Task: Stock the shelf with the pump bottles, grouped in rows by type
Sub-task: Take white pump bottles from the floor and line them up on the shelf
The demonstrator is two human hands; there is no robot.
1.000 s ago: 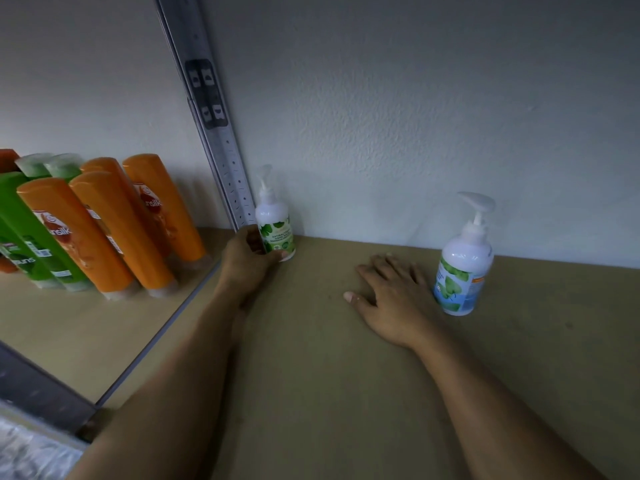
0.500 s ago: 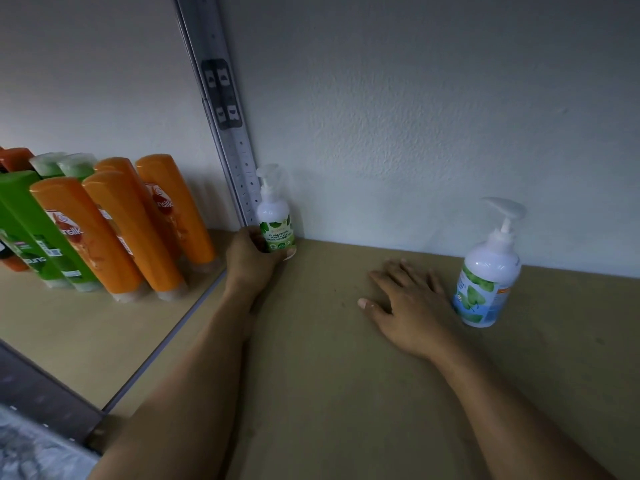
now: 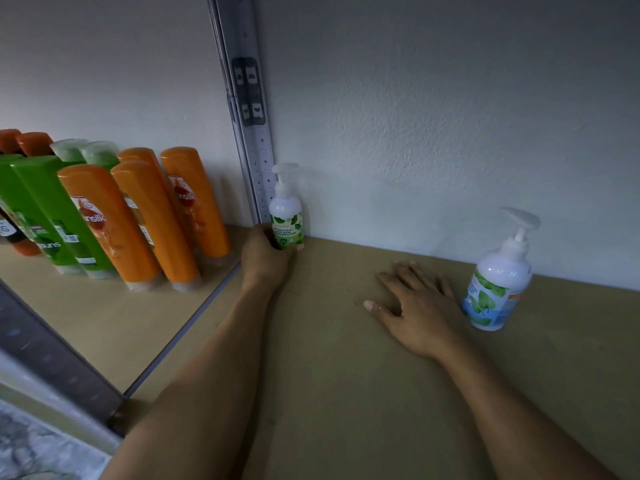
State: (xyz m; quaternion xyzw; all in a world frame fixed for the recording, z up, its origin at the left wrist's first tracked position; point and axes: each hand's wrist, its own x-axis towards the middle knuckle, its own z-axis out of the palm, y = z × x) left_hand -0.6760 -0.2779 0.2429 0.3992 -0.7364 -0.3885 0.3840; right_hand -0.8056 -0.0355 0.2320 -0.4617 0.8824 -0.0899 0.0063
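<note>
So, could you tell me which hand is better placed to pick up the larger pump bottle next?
Probably the right hand: it lies open on the shelf just beside the larger pump bottle, while the left hand grips the small pump bottle in the back corner.

My left hand [image 3: 265,259] grips the base of a small pump bottle [image 3: 286,216] standing upright in the back corner of the shelf [image 3: 329,375], just beside the metal upright [image 3: 249,109]. My right hand [image 3: 415,306] rests flat, fingers spread, near a larger pump bottle [image 3: 498,282]. Orange bottles [image 3: 152,220] and green bottles [image 3: 45,216] fill the neighbouring bay.
</note>
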